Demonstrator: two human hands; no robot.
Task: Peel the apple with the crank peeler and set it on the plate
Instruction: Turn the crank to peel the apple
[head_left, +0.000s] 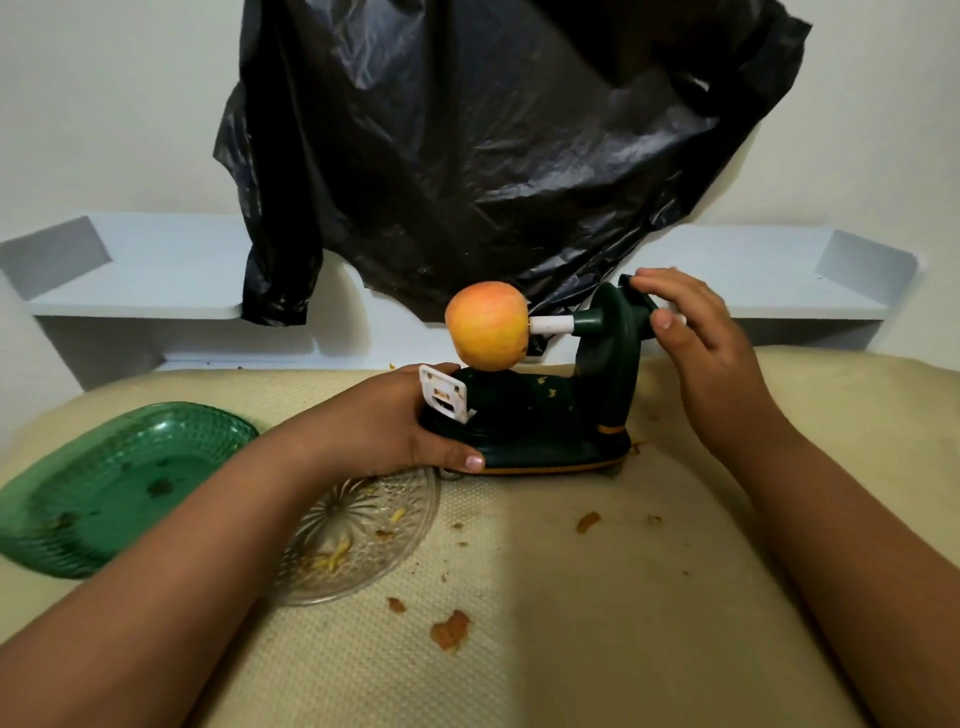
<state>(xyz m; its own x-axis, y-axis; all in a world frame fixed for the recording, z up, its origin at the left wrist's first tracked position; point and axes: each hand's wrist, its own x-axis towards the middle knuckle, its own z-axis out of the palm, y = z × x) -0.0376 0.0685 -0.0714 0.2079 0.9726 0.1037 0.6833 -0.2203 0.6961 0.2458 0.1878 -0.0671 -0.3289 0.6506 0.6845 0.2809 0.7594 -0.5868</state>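
Observation:
An orange-yellow apple (487, 325) with its skin on is stuck on the white spindle of a dark green crank peeler (550, 415), which stands on the cream mat. My left hand (410, 423) grips the left end of the peeler's base, beside the white blade holder (443, 397). My right hand (685, 332) holds the crank handle (636, 299) at the peeler's right, fingers curled over it. A clear glass plate (374, 530) with peel bits lies in front of the peeler, partly under my left forearm.
A green glass dish (119, 483) sits at the left on the mat. Bits of peel (451, 629) are scattered over the mat (597, 597). A black plastic bag (493, 145) hangs on the wall behind, above a white ledge (156, 270).

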